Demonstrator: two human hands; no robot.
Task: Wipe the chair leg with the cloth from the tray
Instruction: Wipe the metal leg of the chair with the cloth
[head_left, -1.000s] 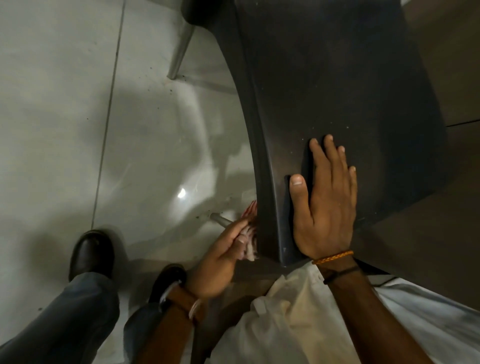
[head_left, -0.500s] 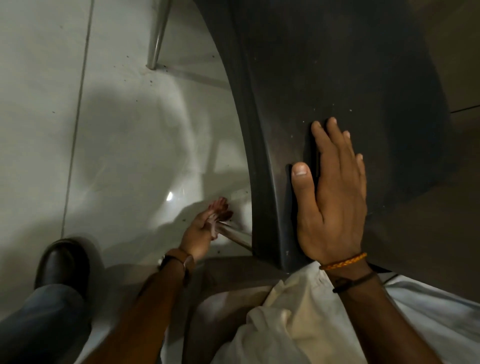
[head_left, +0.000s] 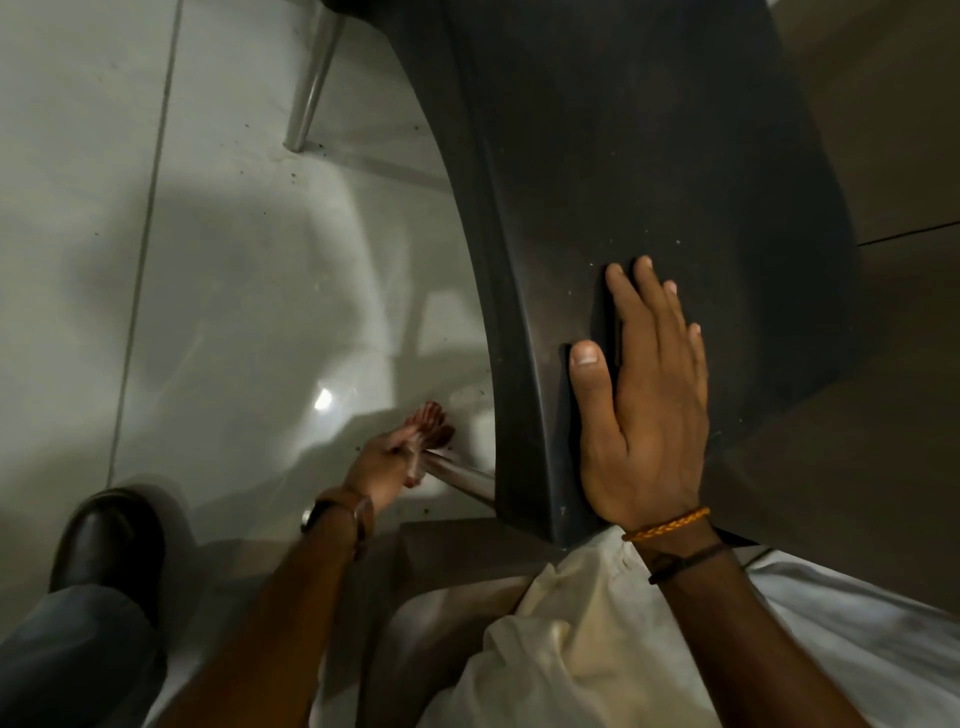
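Wiping under way: left hand (head_left: 387, 460) clamped around cloth (head_left: 428, 431) near chair leg (head_left: 457, 475) foot; right hand (head_left: 641, 400) spread flat on chair seat (head_left: 649, 156); upper leg hidden.

Left hand (head_left: 387, 460): reached far down and forward, arm nearly straight, fingers curled closed in a grip, thumb side up.
Left wrist: a brown-strapped watch, forearm bare.
Right hand (head_left: 644, 410): flat, palm down, fingers (head_left: 641, 306) straight and close together, thumb spread to the left.
Right wrist: an orange braided band and a dark cord, forearm bare and angled in from lower right.
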